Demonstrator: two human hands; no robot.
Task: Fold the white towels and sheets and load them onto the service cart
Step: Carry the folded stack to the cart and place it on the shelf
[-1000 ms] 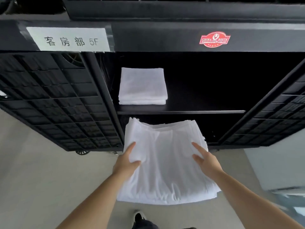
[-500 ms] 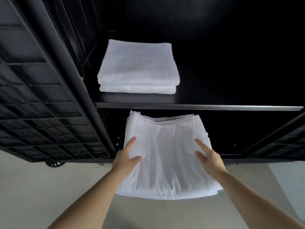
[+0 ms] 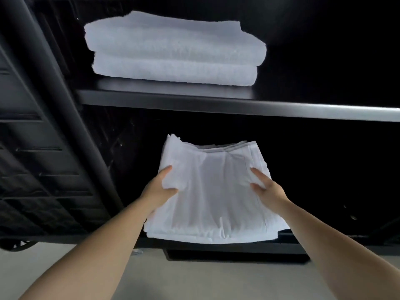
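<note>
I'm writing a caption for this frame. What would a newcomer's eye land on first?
The folded white sheet at centre, held by the left hand and right hand at the cart's dark lower compartment. Above it, folded white towels sit stacked on the black shelf.

A hotel housekeeping area, to judge by the linen and the trolley that fill the frame. A tall black plastic service cart [image 3: 216, 105] with open shelves takes up nearly the whole view, and its ribbed black side panel [image 3: 39, 161] runs down the left of the frame. A thick white folded terry towel stack [image 3: 173, 53] sits on the upper shelf at top centre. A thin white folded cotton sheet [image 3: 212, 191] lies at centre frame in the dark lower bay, a bare hand at each side. A small black caster wheel [image 3: 21, 244] shows at lower left above a plain beige floor [image 3: 194, 278] along the bottom.
</note>
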